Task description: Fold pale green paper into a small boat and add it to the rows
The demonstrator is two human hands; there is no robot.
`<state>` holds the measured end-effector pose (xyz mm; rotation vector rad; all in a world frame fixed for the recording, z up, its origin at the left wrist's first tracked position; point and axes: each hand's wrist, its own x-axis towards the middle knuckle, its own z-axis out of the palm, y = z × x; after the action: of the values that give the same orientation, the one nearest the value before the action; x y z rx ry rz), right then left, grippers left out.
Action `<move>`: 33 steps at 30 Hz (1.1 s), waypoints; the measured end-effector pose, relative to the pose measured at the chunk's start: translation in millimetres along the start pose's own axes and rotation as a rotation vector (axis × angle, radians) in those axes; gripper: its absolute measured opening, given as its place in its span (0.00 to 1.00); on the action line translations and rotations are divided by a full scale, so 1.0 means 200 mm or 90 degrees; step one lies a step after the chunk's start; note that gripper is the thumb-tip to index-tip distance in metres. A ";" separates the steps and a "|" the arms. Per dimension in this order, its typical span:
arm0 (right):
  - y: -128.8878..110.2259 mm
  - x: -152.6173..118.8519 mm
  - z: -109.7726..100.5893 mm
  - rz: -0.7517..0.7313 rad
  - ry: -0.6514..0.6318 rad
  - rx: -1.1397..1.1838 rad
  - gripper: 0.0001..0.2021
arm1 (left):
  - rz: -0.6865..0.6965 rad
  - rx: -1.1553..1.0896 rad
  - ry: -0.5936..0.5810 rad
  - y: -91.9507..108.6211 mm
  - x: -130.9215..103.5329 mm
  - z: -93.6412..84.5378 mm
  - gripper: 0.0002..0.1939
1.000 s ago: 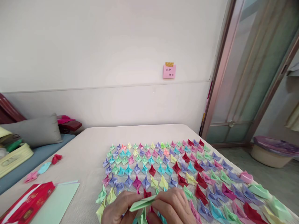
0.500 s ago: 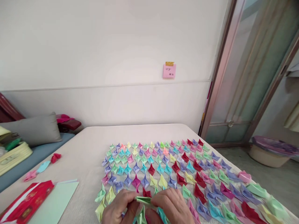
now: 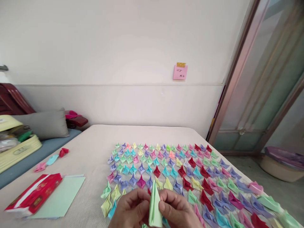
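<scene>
A pale green folded paper point(image 3: 155, 207) stands tilted upright between my hands at the bottom middle, its layers showing along a narrow pointed shape. My left hand point(image 3: 133, 207) pinches its left side. My right hand point(image 3: 174, 209) grips the right side, thumb lying on its face. Around and beyond both hands, rows of small folded paper boats point(image 3: 156, 171) in green, blue, purple, yellow, pink and red cover the table. The lower parts of some boats are hidden behind my hands.
A red tissue packet point(image 3: 38, 193) lies on green paper sheets point(image 3: 65, 196) at the left. Behind them are a few folded pieces point(image 3: 52, 159). A yellow box point(image 3: 21, 153) and grey cushion point(image 3: 47, 123) sit beyond the left edge; a tub point(image 3: 282, 166) stands at right.
The green paper has turned from lying nearly flat to pointing up, and my fingers have shifted to its two sides. The view has swung slightly left.
</scene>
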<state>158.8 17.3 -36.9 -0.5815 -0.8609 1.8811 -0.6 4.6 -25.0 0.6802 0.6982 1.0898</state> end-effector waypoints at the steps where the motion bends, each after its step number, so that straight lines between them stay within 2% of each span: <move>1: 0.02 0.01 0.00 0.012 -0.009 0.037 0.10 | -0.020 -0.022 0.006 -0.01 0.01 -0.01 0.12; 4: 0.05 0.03 -0.01 0.034 -0.029 0.078 0.09 | -0.059 -0.061 -0.034 -0.03 0.04 -0.05 0.12; 8: 0.05 0.04 -0.03 0.078 -0.014 0.073 0.11 | -0.103 -0.101 -0.076 0.00 0.04 -0.09 0.10; 15: 0.01 0.03 -0.02 0.119 -0.042 0.179 0.10 | -0.137 -0.161 -0.048 0.05 0.02 -0.08 0.09; 19: -0.01 0.03 0.00 0.102 0.030 0.181 0.08 | -0.116 -0.182 -0.008 0.04 0.02 -0.07 0.08; 22: -0.02 0.03 0.00 0.069 0.063 0.140 0.04 | -0.111 -0.157 -0.022 0.03 0.03 -0.07 0.09; 25: -0.02 0.02 -0.01 0.071 0.050 0.105 0.04 | -0.118 -0.106 -0.049 0.02 0.03 -0.06 0.11; 30: 0.02 0.04 -0.06 0.091 0.024 0.047 0.11 | -0.069 -0.022 -0.064 0.01 0.02 -0.05 0.12; 33: 0.03 0.05 -0.06 0.083 0.022 -0.001 0.12 | -0.040 0.011 -0.037 0.01 0.03 -0.04 0.10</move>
<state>159.3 29.3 -50.1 -0.6838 -0.8198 1.9822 -6.5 11.6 -29.8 0.6982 0.6762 1.0039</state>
